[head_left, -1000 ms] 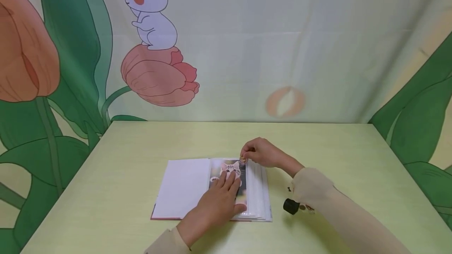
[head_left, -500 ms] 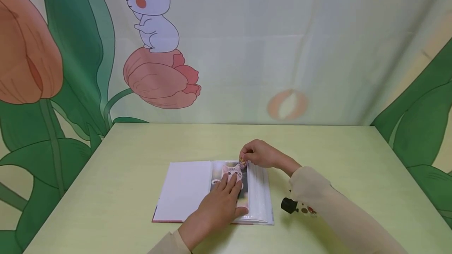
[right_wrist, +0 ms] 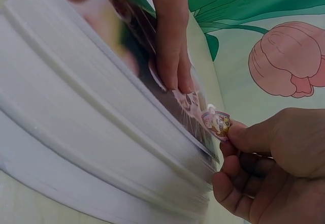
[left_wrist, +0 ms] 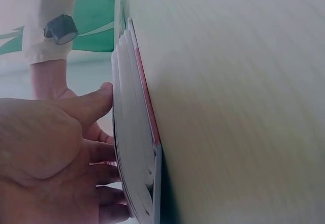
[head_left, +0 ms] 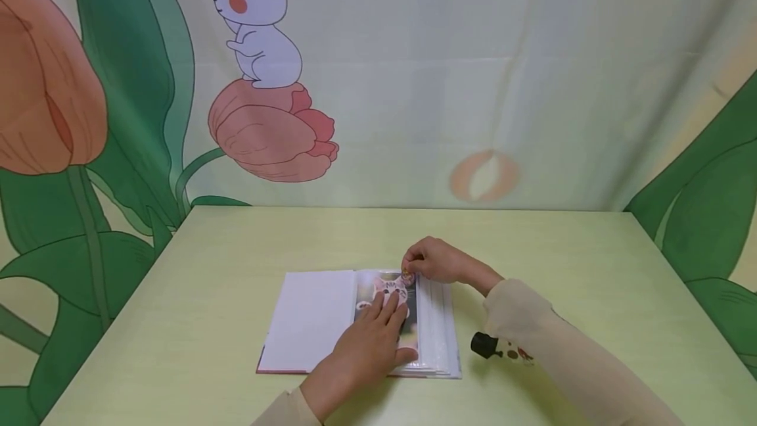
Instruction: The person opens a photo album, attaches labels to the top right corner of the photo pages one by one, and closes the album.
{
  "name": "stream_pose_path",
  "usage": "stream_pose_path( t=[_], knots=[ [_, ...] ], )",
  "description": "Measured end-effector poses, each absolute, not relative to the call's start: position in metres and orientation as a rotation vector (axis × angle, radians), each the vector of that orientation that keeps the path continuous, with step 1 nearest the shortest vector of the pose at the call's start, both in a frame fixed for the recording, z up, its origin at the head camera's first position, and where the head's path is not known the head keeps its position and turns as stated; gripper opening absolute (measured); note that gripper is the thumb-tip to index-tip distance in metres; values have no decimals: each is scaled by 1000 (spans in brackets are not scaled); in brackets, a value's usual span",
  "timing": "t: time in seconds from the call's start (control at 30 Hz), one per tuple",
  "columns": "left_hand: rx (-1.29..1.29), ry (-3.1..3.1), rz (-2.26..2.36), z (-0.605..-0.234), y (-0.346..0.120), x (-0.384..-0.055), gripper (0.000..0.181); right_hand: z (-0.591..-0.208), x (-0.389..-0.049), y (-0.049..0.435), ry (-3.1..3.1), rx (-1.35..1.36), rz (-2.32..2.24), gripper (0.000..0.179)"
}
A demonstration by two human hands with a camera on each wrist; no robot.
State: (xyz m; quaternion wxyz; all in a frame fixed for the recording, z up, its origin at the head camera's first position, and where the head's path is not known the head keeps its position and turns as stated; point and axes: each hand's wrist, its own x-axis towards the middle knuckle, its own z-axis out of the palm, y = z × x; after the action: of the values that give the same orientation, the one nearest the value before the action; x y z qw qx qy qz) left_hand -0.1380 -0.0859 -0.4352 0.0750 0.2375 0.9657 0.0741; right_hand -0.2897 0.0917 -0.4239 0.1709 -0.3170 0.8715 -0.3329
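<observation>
An open photo album (head_left: 313, 321) lies on the table, its blank white inner cover at the left. On the right-hand page is a cat picture (head_left: 390, 286), partly hidden by my left hand (head_left: 368, 344). That hand rests flat on it with fingers extended. At the picture's upper right corner, my right hand (head_left: 434, 260) pinches a small colourful sticker (right_wrist: 217, 122) between thumb and index finger. The sticker's lower part touches or hovers just over the corner; I cannot tell which. From the left wrist, the album's page edges (left_wrist: 133, 117) show side-on beside my left thumb.
Several more sleeve pages (right_wrist: 101, 117) fan out under the picture page. A black wrist camera (head_left: 485, 345) sits on the right sleeve. The pale table (head_left: 177, 321) ends at a printed curtain (head_left: 402, 84) with a rabbit and tulips.
The head view has shifted slightly. Both hands keep almost the same places on the album, and the sticker stays pinched at the picture's corner.
</observation>
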Motion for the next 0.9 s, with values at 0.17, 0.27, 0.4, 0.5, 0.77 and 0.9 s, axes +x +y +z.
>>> stream_pose_path(
  t=[0.17, 0.27, 0.4, 0.5, 0.77, 0.9],
  knots=[
    [713, 2894, 200, -436, -86, -138, 77, -426, -291, 91, 2492, -950, -907, 19],
    [706, 2890, 210, -436, -85, -137, 78, -426, -292, 91, 2503, -973, -885, 18],
    [700, 2894, 216, -436, -85, -137, 78, -427, -292, 90, 2512, -985, -866, 18],
    [696, 2895, 211, -436, -85, -137, 78, -427, -292, 89, 2526, -981, -853, 18],
    [714, 2904, 198, -435, -86, -135, 77, -433, -293, 85, 2563, -952, -821, 18],
    [712, 2910, 194, -435, -87, -135, 77, -435, -292, 83, 2592, -944, -813, 16]
  ],
)
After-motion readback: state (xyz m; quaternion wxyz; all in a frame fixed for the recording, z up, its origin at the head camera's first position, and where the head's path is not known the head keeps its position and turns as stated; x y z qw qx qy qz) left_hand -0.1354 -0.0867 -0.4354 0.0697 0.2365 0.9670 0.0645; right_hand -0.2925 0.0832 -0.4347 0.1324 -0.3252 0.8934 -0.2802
